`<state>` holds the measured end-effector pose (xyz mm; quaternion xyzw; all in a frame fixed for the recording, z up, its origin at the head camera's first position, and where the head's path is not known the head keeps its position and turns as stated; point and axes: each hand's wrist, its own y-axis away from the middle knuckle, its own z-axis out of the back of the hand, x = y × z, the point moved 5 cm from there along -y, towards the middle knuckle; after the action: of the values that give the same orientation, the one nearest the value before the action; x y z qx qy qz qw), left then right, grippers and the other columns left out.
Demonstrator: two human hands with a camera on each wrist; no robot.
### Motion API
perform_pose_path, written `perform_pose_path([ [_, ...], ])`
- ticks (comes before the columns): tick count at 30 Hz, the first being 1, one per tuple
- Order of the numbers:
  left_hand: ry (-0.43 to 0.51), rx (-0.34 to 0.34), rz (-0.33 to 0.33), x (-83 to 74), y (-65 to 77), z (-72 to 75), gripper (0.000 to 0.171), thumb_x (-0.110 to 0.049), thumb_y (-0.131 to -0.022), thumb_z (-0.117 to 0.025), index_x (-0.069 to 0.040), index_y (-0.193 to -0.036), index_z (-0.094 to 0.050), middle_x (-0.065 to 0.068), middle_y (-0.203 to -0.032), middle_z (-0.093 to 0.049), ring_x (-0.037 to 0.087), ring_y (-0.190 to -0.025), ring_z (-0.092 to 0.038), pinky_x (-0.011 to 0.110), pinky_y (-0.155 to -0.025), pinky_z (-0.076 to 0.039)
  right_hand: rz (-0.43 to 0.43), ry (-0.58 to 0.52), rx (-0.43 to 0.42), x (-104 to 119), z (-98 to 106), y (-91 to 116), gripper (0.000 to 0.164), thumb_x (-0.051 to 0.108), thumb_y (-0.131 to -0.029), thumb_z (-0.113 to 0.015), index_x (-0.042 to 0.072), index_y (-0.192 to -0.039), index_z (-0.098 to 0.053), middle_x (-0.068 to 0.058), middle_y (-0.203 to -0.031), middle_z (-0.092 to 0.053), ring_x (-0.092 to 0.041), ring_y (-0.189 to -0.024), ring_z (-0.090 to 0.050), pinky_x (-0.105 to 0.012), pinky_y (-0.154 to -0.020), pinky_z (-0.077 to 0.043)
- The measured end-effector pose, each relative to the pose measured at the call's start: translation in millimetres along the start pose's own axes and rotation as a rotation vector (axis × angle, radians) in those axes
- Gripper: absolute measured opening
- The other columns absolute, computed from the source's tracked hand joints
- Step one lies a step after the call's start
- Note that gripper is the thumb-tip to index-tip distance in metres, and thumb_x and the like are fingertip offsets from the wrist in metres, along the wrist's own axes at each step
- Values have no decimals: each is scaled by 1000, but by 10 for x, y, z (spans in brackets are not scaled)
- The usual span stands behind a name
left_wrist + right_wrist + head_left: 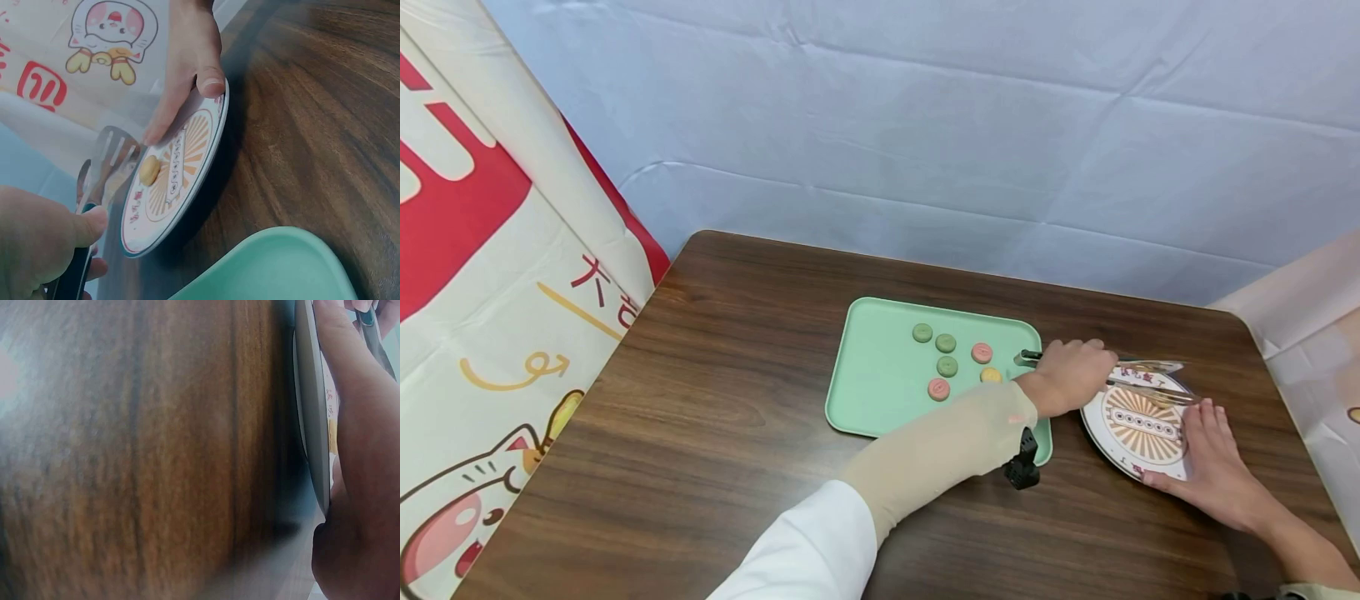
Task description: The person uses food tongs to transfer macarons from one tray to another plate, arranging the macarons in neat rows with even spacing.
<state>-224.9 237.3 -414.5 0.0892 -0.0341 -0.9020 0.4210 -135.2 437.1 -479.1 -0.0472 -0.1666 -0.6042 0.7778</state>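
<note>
My left hand [1071, 377] grips the dark handle of a pair of metal tongs [112, 156] with slotted ends. The tongs' ends hang over a round white plate [1138, 425] with an orange sunburst print. On that plate, beside the slotted end, is a yellow macaron-like round [149, 170]; whether the tongs touch it I cannot tell. My right hand [1217, 471] rests on the plate's right side with fingers spread and straight, the thumb over the near rim. In the right wrist view the hand lies along the plate's edge.
A light green tray [872, 375] sits left of the plate, under my left forearm. Several button-like rounds lie on it: green ones [946, 342], pink ones [981, 352] and a yellow one [991, 375]. The brown wooden table [700, 400] backs onto a pale cloth wall [925, 150].
</note>
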Motion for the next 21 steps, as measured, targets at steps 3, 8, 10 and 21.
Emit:
perform_pose_path([
  [3, -1, -2, -6, 8, 10, 28, 33, -43, -105, -55, -38, -137, -60, -16, -124, -57, 2, -106, -59, 21, -85, -49, 10, -2, -11, -1, -3, 11, 130, 47, -85, -79, -28, -146, 8, -48, -151, 22, -51, -142, 32, -51, -114, 26],
  [8, -1, -14, -18, 34, 46, 96, 34, -42, -105, -55, -37, -138, -59, -15, -125, -57, 1, -107, -58, 20, -84, -49, 13, -4, -21, -6, 0, 12, 131, 47, -85, -79, -26, -147, 11, -47, -151, 24, -51, -142, 32, -51, -114, 27],
  [10, -1, -24, -27, 49, 66, 126, 36, -42, -104, -55, -37, -140, -58, -15, -128, -57, 0, -110, -58, 19, -86, -49, 12, -7, -25, -5, -2, 11, 132, 46, -84, -80, -26, -147, 11, -47, -151, 23, -52, -142, 31, -51, -114, 26],
  [21, 7, -42, -72, 68, 182, 257, 40, -43, -103, -56, -34, -142, -57, -15, -129, -57, 0, -110, -58, 18, -82, -49, 34, -9, -51, -1, 0, 3, 129, 44, -81, -82, -27, -147, 3, -50, -151, 17, -55, -143, 27, -51, -115, 24],
])
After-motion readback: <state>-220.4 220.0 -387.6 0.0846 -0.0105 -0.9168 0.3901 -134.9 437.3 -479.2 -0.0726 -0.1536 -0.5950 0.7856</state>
